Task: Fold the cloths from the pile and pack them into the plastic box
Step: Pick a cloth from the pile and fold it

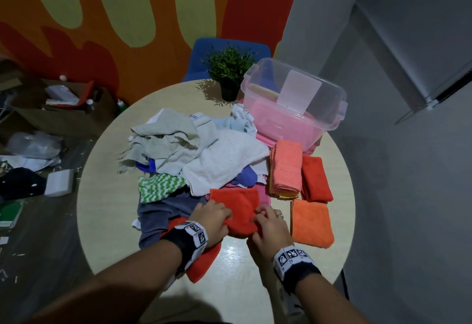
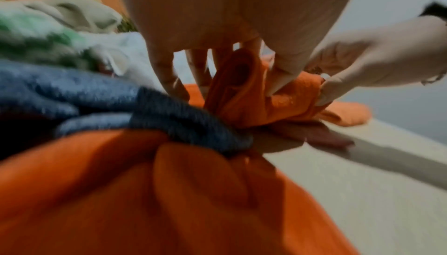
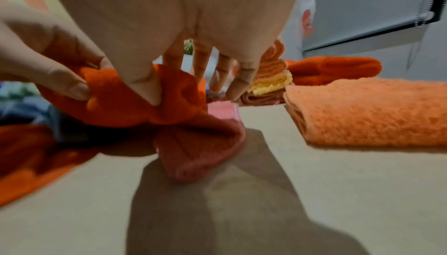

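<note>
Both my left hand [image 1: 213,217] and right hand [image 1: 268,226] reach forward from above, pinching the red cloth's [image 1: 238,203] near edge before the pile [image 1: 204,155]. Left wrist view: my fingers [image 2: 164,72] point down, gripping it. Right wrist view: my thumb [image 3: 142,81] pinches its fold.

A cloth [image 1: 238,210] is pinched between the fingers of the left hand [image 1: 210,219] and the right hand [image 1: 268,226] at the near edge of a round table [image 1: 107,196]. A loose pile of cloths [image 1: 194,155] is heaped just beyond the fingertips. Three folded stacks [image 1: 301,170] are laid to the right of the fingers. A plastic box [image 1: 293,104] is set farther back on the right, with a potted plant [image 1: 229,73] placed to its left.
</note>
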A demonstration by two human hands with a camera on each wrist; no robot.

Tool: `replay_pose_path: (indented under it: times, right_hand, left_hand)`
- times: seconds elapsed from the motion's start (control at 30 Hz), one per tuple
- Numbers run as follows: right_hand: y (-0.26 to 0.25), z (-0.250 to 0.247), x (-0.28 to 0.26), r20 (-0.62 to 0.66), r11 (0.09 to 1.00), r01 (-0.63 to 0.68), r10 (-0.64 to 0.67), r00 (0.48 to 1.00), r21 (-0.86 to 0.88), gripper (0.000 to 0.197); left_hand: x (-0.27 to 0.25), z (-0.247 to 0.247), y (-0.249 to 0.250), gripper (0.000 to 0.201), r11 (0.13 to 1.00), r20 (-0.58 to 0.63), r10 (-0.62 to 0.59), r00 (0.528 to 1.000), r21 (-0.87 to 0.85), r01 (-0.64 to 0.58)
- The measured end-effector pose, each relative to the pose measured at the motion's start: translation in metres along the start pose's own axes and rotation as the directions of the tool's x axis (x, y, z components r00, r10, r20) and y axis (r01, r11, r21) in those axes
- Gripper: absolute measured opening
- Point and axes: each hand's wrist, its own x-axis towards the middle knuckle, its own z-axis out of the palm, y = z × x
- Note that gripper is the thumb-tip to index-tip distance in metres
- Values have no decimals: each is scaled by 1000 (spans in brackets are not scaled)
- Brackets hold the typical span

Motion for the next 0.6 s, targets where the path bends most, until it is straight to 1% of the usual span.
replay_pose_path:
  times: [0.07, 0.13, 0.17, 0.23, 0.27, 0.3, 0.33, 0.37, 0.43, 0.47, 0.5, 0.53, 0.57, 0.6]
  right_hand:
    - [1, -10, 4, -123, 989, 24, -6, 992, 146, 29]
    - [-2, -29, 7, -246, 945, 47, 37, 969, 324, 25]
    - [-5, -41, 8, -295, 913, 53, 75, 953, 404, 23]
    - [-15, -68, 9, -388, 845, 95, 139, 911, 527, 21]
    - [-18, -78, 9, -426, 813, 124, 163, 890, 570, 21]
    - [-19, -87, 9, -445, 775, 147, 187, 876, 615, 22]
    - [-19, -91, 10, -444, 740, 154, 212, 871, 654, 23]
    - [-18, -93, 11, -429, 718, 143, 234, 872, 681, 23]
    - [-16, -87, 12, -372, 710, 73, 275, 887, 700, 25]
    - [-13, -79, 12, -321, 707, 22, 293, 901, 707, 29]
    - [-8, -68, 12, -244, 696, -47, 313, 918, 717, 35]
    - [-1, -53, 11, -140, 674, -125, 325, 935, 728, 46]
    - [7, -37, 11, -20, 653, -215, 333, 943, 726, 60]
    - [13, -21, 9, 90, 654, -298, 331, 939, 696, 71]
  left_hand:
    - [1, -17, -3, 30, 987, -119, -36, 992, -159, 17]
    - [0, -37, -2, 26, 931, -285, -99, 953, -365, -13]
    - [-2, -48, 0, 22, 883, -350, -145, 925, -468, -39]
    - [-4, -69, 4, 16, 785, -442, -245, 863, -613, -91]
    - [-4, -77, 6, 13, 730, -463, -290, 837, -673, -119]
    - [-3, -82, 7, 11, 663, -460, -327, 825, -734, -147]
    - [-3, -85, 6, 10, 586, -434, -357, 827, -794, -164]
    - [-3, -86, 5, 10, 509, -388, -378, 841, -845, -162]
    - [-2, -73, 0, 17, 392, -249, -377, 892, -915, -90]
    - [-1, -61, -3, 28, 350, -167, -357, 919, -936, -34]
    - [-1, -45, -5, 43, 337, -90, -325, 942, -941, 26]
    - [1, -25, -10, 56, 362, -31, -286, 958, -929, 78]
    - [2, -4, -15, 63, 417, 29, -274, 961, -897, 146]
    - [3, 13, -20, 63, 479, 68, -290, 955, -853, 206]
